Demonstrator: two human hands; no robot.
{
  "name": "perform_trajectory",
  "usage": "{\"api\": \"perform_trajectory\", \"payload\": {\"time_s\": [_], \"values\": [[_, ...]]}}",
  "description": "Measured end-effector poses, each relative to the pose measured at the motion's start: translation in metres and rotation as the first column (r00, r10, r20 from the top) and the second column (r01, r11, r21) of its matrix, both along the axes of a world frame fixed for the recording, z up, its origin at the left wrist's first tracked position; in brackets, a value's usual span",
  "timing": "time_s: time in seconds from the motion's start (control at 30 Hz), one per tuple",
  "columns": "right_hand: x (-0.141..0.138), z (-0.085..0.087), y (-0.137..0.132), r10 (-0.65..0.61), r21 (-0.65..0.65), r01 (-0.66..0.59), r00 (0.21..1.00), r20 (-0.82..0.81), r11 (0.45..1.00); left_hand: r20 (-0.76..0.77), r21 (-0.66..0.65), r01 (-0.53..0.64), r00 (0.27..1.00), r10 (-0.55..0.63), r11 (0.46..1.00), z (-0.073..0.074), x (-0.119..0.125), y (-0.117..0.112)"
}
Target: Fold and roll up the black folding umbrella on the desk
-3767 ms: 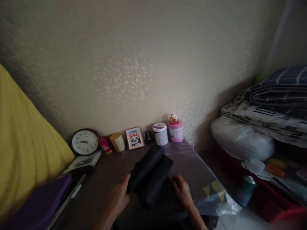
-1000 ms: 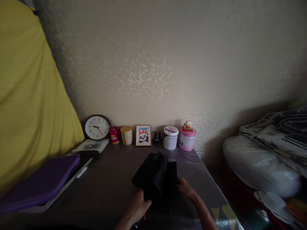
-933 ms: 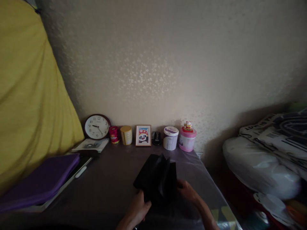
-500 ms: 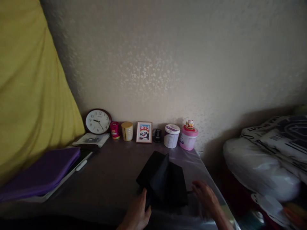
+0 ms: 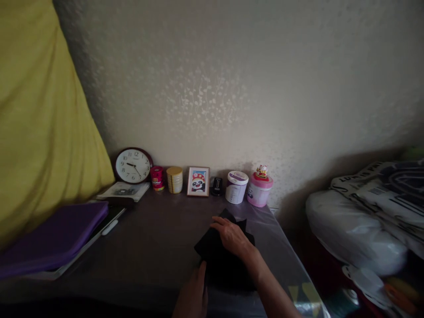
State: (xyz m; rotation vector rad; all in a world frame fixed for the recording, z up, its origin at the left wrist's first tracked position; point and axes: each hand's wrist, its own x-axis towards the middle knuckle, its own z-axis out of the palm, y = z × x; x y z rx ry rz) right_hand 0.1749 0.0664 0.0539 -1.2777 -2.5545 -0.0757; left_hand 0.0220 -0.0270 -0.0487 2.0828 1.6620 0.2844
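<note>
A black folding umbrella [image 5: 212,249] with loose, creased flaps lies at the front of the table, its near part lost in shadow. My left hand [image 5: 194,289] is closed around its lower left end, thumb pointing up; what it grips there is mostly hidden. Across the upper flaps reaches my right hand [image 5: 229,234], its fingers bent over the black fabric and pointing left. One pointed flap sticks up just beyond the right wrist.
Along the wall stand a clock [image 5: 133,165], a red can [image 5: 157,178], a yellow-lidded jar [image 5: 174,180], a framed panda picture [image 5: 198,181] and two tubs [image 5: 236,187]. A purple folder [image 5: 56,238] lies left. Bagged bedding [image 5: 354,229] is beyond the table's right edge.
My right hand has moved left and up from beside the umbrella onto its flaps. The flaps that were spread are now gathered closer together. My left hand keeps its hold.
</note>
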Motion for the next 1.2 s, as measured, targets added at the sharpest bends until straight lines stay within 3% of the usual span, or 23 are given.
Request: {"api": "perform_trajectory", "payload": {"time_s": [0.3,0.47,0.73,0.87,0.97,1.1,1.2], "values": [[-0.004,-0.001,0.018,-0.006,-0.093,0.029,0.971,0.237,0.995,-0.061,0.023,0.027,0.998,-0.025,0.999,-0.002,-0.003,0.0],[-0.013,-0.003,0.027,-0.162,-0.017,0.169,0.963,0.217,0.985,-0.155,-0.031,0.043,0.987,-0.048,0.999,0.004,0.0,-0.002],[-0.032,-0.035,0.032,-0.258,-0.013,0.267,0.942,0.217,0.964,-0.253,-0.044,0.091,0.962,-0.099,0.995,0.011,0.003,-0.002],[-0.034,-0.047,0.03,-0.276,-0.018,0.286,0.938,0.21,0.958,-0.164,-0.008,0.13,0.978,-0.13,0.991,0.007,-0.006,-0.003],[-0.034,-0.049,0.03,-0.276,-0.017,0.286,0.939,0.204,0.958,-0.011,-0.003,0.106,0.994,-0.106,0.994,0.004,-0.012,0.001],[-0.034,-0.05,0.031,-0.268,-0.014,0.276,0.944,0.193,0.961,0.261,0.049,0.165,0.95,-0.172,0.985,0.013,-0.015,0.012],[-0.033,-0.052,0.032,-0.268,-0.013,0.275,0.946,0.184,0.961,0.302,-0.012,0.209,0.933,-0.196,0.978,0.021,-0.013,0.019]]}}
